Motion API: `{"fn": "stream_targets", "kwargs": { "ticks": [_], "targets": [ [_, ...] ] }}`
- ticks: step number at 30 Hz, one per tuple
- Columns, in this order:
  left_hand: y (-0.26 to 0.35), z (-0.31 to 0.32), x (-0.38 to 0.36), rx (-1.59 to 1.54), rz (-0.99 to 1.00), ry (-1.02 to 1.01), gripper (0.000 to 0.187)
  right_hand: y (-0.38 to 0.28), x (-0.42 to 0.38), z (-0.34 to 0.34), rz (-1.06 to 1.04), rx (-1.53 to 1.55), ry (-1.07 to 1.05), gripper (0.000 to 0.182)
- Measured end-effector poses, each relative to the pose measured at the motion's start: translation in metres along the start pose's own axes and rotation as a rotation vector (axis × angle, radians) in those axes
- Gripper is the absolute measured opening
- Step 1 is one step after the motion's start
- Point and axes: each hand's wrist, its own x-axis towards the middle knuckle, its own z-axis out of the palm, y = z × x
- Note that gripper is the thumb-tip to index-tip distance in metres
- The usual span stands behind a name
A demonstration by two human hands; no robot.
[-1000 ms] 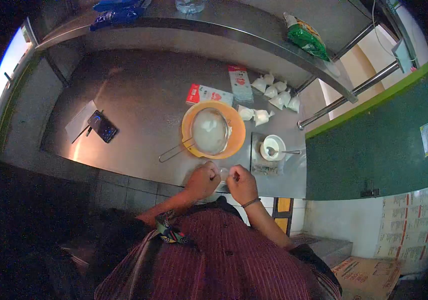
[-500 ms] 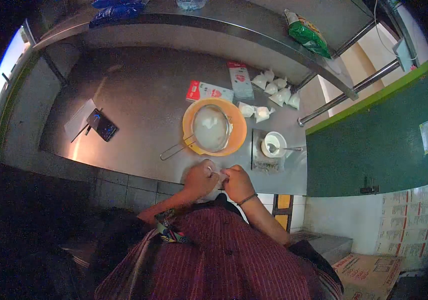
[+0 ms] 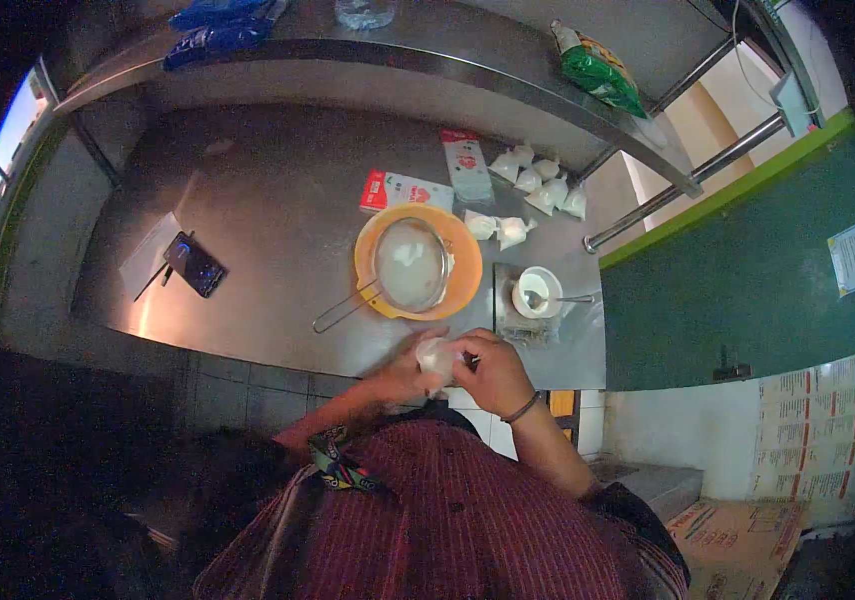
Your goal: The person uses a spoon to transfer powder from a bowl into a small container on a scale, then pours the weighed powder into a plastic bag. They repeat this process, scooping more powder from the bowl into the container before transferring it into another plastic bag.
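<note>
Close to my body, at the table's front edge, a small clear plastic bag (image 3: pixel 438 358) with white stuff in it sits between my hands. My left hand (image 3: pixel 400 378) cups it from the left. On the right side, my right hand (image 3: pixel 496 376) pinches it with thumb and fingers. Just beyond is an orange bowl (image 3: pixel 470 262) with a wire sieve (image 3: pixel 411 268) resting over it, white powder inside the mesh. A white tub (image 3: pixel 538 290) with a spoon (image 3: pixel 576 299) stands to the right on a flat object (image 3: pixel 508 325), possibly a scale.
Tied bags of white powder (image 3: pixel 548 188) lie at the back right; two more (image 3: pixel 513 232) are nearer the bowl. Red-and-white packs (image 3: pixel 408 192) lie behind it. A phone (image 3: pixel 196 266) lies left on the steel table (image 3: pixel 268 220). A steel shelf (image 3: pixel 428 62) overhangs the back.
My hands were closed together over the bag; now the left cups it and its rounded white body shows. The right hand has shifted slightly right and down. The whole view has moved a little.
</note>
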Motion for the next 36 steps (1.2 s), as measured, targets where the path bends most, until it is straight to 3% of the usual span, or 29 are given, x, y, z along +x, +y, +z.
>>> {"fn": "stream_targets", "kwargs": {
  "ticks": [2, 3, 5, 8, 14, 17, 21, 23, 24, 26, 27, 29, 31, 32, 33, 34, 35, 36],
  "targets": [
    [0.008, 0.005, 0.008, 0.327, 0.084, -0.075, 0.07, 0.004, -0.004, -0.007, -0.001, -0.002, -0.007, 0.022],
    [0.012, 0.008, 0.007, 0.325, 0.084, -0.082, 0.07, 0.007, -0.006, -0.01, -0.027, -0.058, 0.003, 0.02],
    [0.018, 0.014, 0.005, -0.867, -0.324, 0.086, 0.053, 0.012, -0.008, -0.016, -0.048, -0.115, 0.017, 0.019],
    [-0.014, 0.017, 0.022, -0.752, -0.368, 0.154, 0.051, 0.011, -0.013, -0.025, 0.039, -0.153, 0.077, 0.02],
    [-0.008, 0.039, 0.051, -0.567, -0.329, 0.3, 0.05, 0.027, -0.017, -0.044, -0.024, -0.193, 0.185, 0.024],
    [-0.022, 0.036, 0.061, -0.781, -0.423, 0.196, 0.055, 0.035, -0.024, -0.06, -0.083, -0.135, 0.192, 0.023],
    [0.01, 0.052, 0.078, -0.874, -0.568, 0.064, 0.067, 0.048, -0.029, -0.087, -0.164, -0.019, 0.06, 0.021],
    [0.022, 0.068, 0.086, -0.172, -0.019, -0.094, 0.085, 0.059, -0.03, -0.097, -0.197, 0.021, -0.001, 0.02],
    [0.014, 0.064, 0.088, -0.164, -0.025, -0.099, 0.085, 0.065, -0.03, -0.1, -0.195, 0.05, -0.031, 0.02],
    [-0.014, 0.045, 0.088, -0.986, -0.548, -0.175, 0.079, 0.075, -0.03, -0.108, -0.195, 0.085, -0.053, 0.019],
    [-0.019, 0.05, 0.088, -0.978, -0.557, -0.171, 0.079, 0.078, -0.031, -0.113, -0.136, 0.122, -0.051, 0.019],
    [-0.027, 0.058, 0.088, -0.853, -0.591, 0.154, 0.068, 0.088, -0.037, -0.121, -0.083, 0.173, -0.04, 0.019],
    [-0.03, 0.058, 0.091, -0.874, -0.503, 0.059, 0.065, 0.104, -0.044, -0.129, -0.12, 0.192, 0.206, 0.031],
    [-0.033, 0.059, 0.093, -0.905, -0.41, -0.043, 0.063, 0.124, -0.048, -0.12, -0.13, 0.201, 0.207, 0.031],
    [-0.033, 0.064, 0.096, -0.896, -0.405, -0.035, 0.063, 0.158, -0.052, -0.098, 0.039, 0.345, 0.537, 0.041],
    [-0.034, 0.071, 0.096, -0.932, -0.377, 0.134, 0.054, 0.184, -0.056, -0.082, 0.223, 0.487, 0.861, 0.052],
    [-0.036, 0.077, 0.096, -0.965, -0.345, 0.304, 0.046, 0.202, -0.057, -0.079, 0.222, 0.499, 0.854, 0.052],
    [-0.042, 0.078, 0.097, -0.961, -0.34, 0.316, 0.046, 0.22, -0.055, -0.082, 0.364, 0.529, 0.866, 0.057]
  ]
}}
